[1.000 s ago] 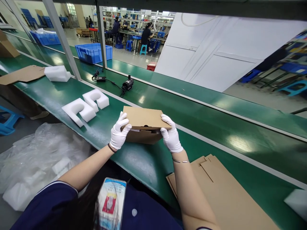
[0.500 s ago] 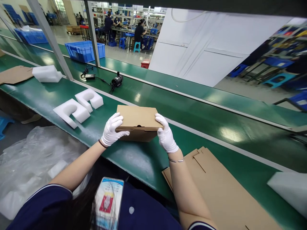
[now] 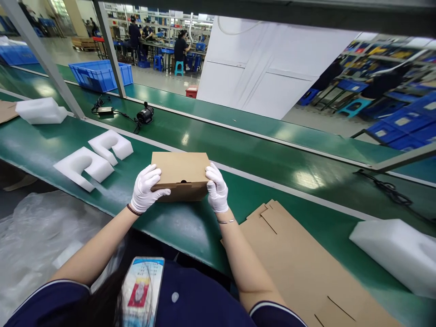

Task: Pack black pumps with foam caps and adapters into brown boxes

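Note:
A brown cardboard box (image 3: 180,167), its lid down, is between my two white-gloved hands over the green work surface (image 3: 177,227). My left hand (image 3: 146,188) grips the left end, fingers on the lid edge and thumb along the front. At the opposite end, my right hand (image 3: 217,187) is closed round the right front corner. What the box contains is hidden. To its left lie two white foam pieces with curved cut-outs, the nearer foam piece (image 3: 73,163) and the farther foam piece (image 3: 121,144).
Flat cardboard sheets (image 3: 299,259) lie at the right, beside a white foam block (image 3: 384,250). Another foam block (image 3: 39,111) is at the left. A black pump (image 3: 145,114) with a cable and a blue crate (image 3: 98,77) stand beyond. Metal posts (image 3: 111,50) rise behind the work surface.
The view has swung to the right, so everything appears farther left. Both hands keep hold of the box, and the lid's right front corner now sits closer to the box.

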### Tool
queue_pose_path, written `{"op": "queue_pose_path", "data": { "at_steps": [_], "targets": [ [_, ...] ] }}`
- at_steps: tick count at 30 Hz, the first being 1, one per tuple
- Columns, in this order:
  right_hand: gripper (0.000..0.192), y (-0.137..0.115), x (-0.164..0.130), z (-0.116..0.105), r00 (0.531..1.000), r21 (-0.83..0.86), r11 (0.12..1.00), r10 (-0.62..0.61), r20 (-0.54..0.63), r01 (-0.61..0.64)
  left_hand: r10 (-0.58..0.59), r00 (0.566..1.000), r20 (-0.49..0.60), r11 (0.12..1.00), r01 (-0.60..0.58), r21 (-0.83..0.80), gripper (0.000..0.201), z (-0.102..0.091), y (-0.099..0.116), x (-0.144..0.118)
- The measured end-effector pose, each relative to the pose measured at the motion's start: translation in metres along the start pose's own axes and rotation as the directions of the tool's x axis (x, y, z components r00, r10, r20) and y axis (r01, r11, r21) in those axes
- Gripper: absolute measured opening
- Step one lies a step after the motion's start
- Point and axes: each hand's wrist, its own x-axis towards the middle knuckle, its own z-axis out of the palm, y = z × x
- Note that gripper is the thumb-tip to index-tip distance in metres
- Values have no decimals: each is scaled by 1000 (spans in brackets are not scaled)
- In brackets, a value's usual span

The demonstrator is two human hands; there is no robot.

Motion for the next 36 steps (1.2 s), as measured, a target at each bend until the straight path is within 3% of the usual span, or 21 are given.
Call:
{"op": "queue_pose_path", "data": {
  "at_steps": [8, 13, 16, 20, 26, 30, 36],
  "targets": [
    [22, -6, -3, 8, 992, 12, 1000, -5, -123, 7, 53, 998, 45, 964, -62, 259, 62, 10, 29, 13],
    [18, -7, -7, 6, 994, -38, 999, -27, -101, 23, 63, 997, 38, 970, -70, 232, 55, 15, 23, 14],
    [20, -5, -11, 4, 990, -91, 989, -124, -73, 118, 83, 996, 43, 971, -90, 221, 46, 16, 15, 15],
    [37, -1, -14, 2, 980, -284, 942, -195, -39, 176, 87, 992, 96, 974, -105, 200, 39, 17, 7, 16],
    [33, -12, -5, 3, 969, -512, 834, -248, -13, 207, 52, 997, 55, 955, -65, 289, 38, 19, 16, 17],
    [36, -27, 0, 10, 959, -531, 804, -275, 71, 269, 46, 999, 29, 943, -53, 329, 40, 26, 30, 20],
    [53, -23, -14, 22, 970, -463, 858, -244, 14, 223, 49, 998, -41, 957, -35, 287, 39, 34, 31, 14]
  ]
}}
